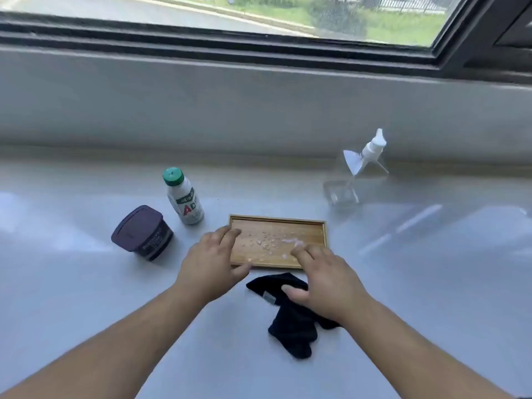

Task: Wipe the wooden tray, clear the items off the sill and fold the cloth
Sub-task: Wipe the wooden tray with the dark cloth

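The small rectangular wooden tray [277, 240] carries wet drops and crumbs; a careless sweep could push them onto the pale grey sill [86, 283] or slide the tray. The left hand [211, 264] rests spread on its left edge, holding nothing. The right hand [322, 279], grip wide, hovers over the crumpled black cloth [290, 326], which lies just before the tray.

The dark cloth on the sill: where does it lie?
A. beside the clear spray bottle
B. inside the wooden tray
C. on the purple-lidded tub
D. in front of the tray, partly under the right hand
D: the crumpled dark cloth lies on the sill nearer the person than the rectangular wooden tray, with the right hand over its upper part.
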